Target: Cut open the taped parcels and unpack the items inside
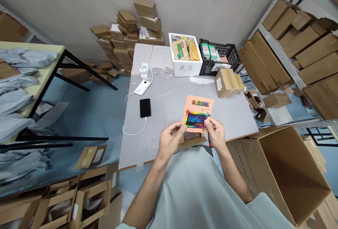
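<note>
Left hand [170,138] pinched near-left corner of an orange printed card [198,112]; right hand [216,134] pinched its near-right edge. Card was held over near part of the tabletop [169,98], picture side visible. Black phone [145,108] lay to its left, white cable [145,119] plugged in. White bin [188,71], black crate [233,55] stood far side, taped cardboard box [226,84] just nearer.

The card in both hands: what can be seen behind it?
Brown cardboard shows below the card, and the grey table around it. Whatever lies directly behind is covered by the card, left hand and right hand.
</note>
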Motion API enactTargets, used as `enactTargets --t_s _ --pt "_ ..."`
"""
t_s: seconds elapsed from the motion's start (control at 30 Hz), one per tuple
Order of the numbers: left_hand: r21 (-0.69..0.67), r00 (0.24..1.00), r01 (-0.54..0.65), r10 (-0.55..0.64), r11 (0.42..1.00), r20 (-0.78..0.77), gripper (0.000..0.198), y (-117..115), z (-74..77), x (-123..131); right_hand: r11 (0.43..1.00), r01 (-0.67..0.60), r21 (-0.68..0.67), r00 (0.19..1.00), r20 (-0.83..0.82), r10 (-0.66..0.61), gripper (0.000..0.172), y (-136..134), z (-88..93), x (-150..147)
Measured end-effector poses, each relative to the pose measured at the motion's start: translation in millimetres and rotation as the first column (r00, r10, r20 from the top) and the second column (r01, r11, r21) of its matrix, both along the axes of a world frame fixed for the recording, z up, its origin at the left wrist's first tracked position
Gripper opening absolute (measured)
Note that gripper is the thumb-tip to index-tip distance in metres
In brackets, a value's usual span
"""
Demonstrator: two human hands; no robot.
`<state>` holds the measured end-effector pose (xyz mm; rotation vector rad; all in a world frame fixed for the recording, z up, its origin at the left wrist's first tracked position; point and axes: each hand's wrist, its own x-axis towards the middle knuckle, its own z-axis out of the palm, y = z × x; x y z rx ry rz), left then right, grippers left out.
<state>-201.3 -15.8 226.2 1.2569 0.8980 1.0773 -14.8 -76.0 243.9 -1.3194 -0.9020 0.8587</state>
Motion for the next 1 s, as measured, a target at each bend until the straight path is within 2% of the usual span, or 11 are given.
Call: enactTargets --t_s 0.07,0.17,0.27,0.33,0.4,0.53,0.6,0.73,0.9,0.93,1.0 --pt "0.116 0.993 -0.094 0.101 0.989 -0.058 0.045 0 -1.7 2 0.997 0.081 0.009 0.996 0.03 -0.082 0.057 0 -1.3 0" --pt "0.294 0.952 -0.237 0.282 0.926 -0.122 0.036 1 -2.5 5 0.967 0.244 0.072 0.964 0.096 -0.25 0.054 -5 -0.2 -7" --pt "0.423 0.908 -0.305 0.395 0.853 -0.142 0.029 -1 -4.1 10 0.981 0.186 0.064 0.973 0.129 -0.193 0.048 -10 1.5 -20" --pt "0.494 0.895 -0.285 0.412 0.822 -0.169 0.025 -6 -7.5 15 0.996 0.09 0.027 0.991 0.095 -0.093 0.045 -11 1.8 -31" --pt "0.571 0.891 -0.221 0.402 0.79 -0.212 0.023 -13 -12.4 19 0.998 0.06 0.012 0.997 0.051 -0.061 0.044 -9 1.8 -41" --pt "0.736 0.867 -0.114 0.428 0.668 -0.255 0.021 -28 -18.7 25 0.991 0.13 0.034 0.991 0.022 -0.131 0.033 -3 3.5 -50" --pt "0.766 0.867 -0.066 0.417 0.64 -0.273 0.017 -33 -15.9 27 0.984 0.17 0.047 0.985 0.013 -0.171 0.029 -1 4.8 -46" --pt "0.678 0.903 0.021 0.278 0.734 -0.329 0.021 -37 0.6 21 0.984 0.177 0.021 0.983 0.045 -0.178 0.042 0 7.8 -30" --pt "0.464 0.898 -0.203 0.353 0.862 -0.263 0.044 -16 16.6 -8 0.995 0.097 -0.009 0.995 -0.028 -0.097 0.054 -6 13.6 -13" --pt "0.387 0.923 -0.187 0.296 0.903 -0.246 0.046 -10 17.3 -14 0.996 0.084 -0.013 0.995 -0.05 -0.085 0.055 -7 14.1 -11" --pt "0.224 0.975 -0.061 0.106 0.973 -0.197 0.044 -1 17.0 -20 0.998 0.066 -0.021 0.994 -0.086 -0.068 0.055 -8 13.8 -9"
